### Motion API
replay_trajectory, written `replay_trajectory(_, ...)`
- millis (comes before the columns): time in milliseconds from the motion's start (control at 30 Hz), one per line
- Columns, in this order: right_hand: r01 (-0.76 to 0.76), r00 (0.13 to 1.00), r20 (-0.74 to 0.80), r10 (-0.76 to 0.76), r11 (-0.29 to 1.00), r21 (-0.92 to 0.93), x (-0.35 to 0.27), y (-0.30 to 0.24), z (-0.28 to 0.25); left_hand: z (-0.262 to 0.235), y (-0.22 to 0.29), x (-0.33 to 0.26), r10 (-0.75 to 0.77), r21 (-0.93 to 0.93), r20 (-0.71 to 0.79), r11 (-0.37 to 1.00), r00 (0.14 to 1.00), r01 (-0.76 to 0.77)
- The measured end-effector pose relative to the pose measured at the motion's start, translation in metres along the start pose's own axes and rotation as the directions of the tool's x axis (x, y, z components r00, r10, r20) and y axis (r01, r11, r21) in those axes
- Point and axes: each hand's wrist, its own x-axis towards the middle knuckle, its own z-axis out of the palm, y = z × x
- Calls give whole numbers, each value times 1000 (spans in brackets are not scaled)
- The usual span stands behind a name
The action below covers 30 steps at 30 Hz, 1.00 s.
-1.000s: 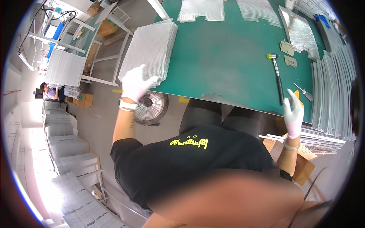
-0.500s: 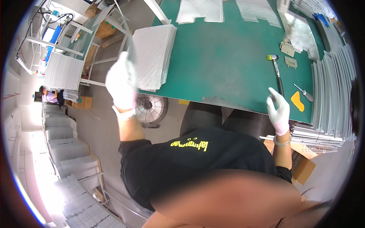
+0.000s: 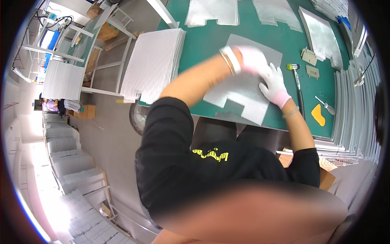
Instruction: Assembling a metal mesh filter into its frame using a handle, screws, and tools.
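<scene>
A silvery mesh sheet [image 3: 237, 87] with notches along its near edge lies on the green tabletop in front of me. My left hand [image 3: 251, 60], in a white glove with a pink cuff, reaches across its upper part; motion smears its fingers. Against the sheet's right side is my right hand [image 3: 274, 86], gloved alike, fingers stretched and thumb apart. The left fingertips overlap the right hand's, so whether they touch cannot be told. Right of the hands lies a hammer [image 3: 297, 83] with a yellow-green head and black grip, beside two beige plates [image 3: 309, 56].
A pile of mesh sheets [image 3: 152, 61] overhangs the table's left edge. More sheets [image 3: 213, 12] lie along the far side. A yellow scraper-like piece [image 3: 318, 115] and a screwdriver [image 3: 326, 105] sit near right. Panels [image 3: 357, 101] stand upright at the right edge. A floor fan [image 3: 138, 118] is below left.
My left hand has swung right from beside the pile, where it held up a thin sheet. A mesh sheet now lies on the table. My right hand has moved up and left onto it.
</scene>
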Motion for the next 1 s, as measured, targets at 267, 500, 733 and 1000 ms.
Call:
replay_trajectory(267,94,995,19,-94,996,0,11,-18,-34,-56,-242,-44,-823,-214,-513,395,242,893)
replay_trajectory(500,67,998,11,-67,997,23,8,-15,-30,-39,-257,-32,-873,257,-368,235,319,937)
replay_trajectory(733,102,995,1,-102,995,8,11,-20,-35,-88,-308,-84,-690,-240,-688,507,223,828)
replay_trajectory(1000,164,986,18,-166,982,89,29,4,-25,-114,-253,-118,-584,-659,-619,24,525,-752)
